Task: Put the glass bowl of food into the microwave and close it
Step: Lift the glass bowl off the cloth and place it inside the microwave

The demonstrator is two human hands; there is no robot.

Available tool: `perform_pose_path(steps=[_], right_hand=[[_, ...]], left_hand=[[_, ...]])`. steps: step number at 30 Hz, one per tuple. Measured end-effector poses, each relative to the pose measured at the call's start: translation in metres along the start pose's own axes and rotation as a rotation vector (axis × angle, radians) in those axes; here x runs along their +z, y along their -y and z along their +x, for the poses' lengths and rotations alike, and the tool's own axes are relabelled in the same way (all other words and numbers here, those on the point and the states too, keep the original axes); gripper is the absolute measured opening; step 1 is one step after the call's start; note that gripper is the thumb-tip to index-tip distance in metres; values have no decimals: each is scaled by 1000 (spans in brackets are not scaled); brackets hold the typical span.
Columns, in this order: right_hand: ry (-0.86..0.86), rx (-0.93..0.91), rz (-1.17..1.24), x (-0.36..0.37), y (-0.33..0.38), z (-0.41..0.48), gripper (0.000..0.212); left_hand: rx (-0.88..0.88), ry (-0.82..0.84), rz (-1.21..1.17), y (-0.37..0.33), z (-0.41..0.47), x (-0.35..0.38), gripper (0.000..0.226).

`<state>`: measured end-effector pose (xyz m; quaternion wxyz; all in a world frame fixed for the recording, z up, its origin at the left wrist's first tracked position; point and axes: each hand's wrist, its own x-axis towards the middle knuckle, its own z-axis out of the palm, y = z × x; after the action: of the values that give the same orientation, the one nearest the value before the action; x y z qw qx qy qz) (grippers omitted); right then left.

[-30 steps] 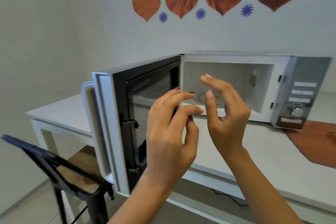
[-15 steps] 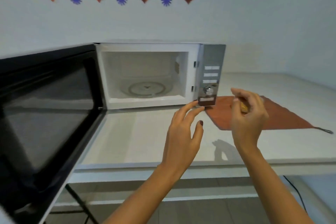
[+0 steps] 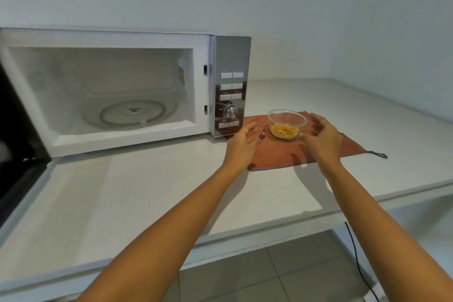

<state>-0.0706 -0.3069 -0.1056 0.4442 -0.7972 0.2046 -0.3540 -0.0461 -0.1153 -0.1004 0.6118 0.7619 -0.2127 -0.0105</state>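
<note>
The left hand is reaching toward the glass bowl with fingers spread and nothing in its grasp; it is hovering just beside the bowl's left side, not touching it. The right hand is likewise extending with fingers spread and empty, near the bowl's right side. The bowl is standing upright between the two hands on an orange cloth, and yellow food is lying in its bottom. The cloth is lying on the white counter, just right of the microwave. The microwave door is standing open at the left, exposing the turntable inside the cavity.
</note>
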Motion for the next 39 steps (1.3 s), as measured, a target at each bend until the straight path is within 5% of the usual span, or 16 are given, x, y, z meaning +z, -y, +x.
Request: perform_pose_path(steps=[12, 18, 39], right_hand=[[323, 168, 335, 29, -45, 58, 106], [400, 159, 345, 32, -54, 70, 95], [155, 60, 327, 14, -20, 9, 100]], left_hand=[[-111, 180, -147, 39, 105, 50, 79], [-111, 246, -190, 46, 125, 60, 82], [-9, 303, -199, 20, 80, 28, 79]])
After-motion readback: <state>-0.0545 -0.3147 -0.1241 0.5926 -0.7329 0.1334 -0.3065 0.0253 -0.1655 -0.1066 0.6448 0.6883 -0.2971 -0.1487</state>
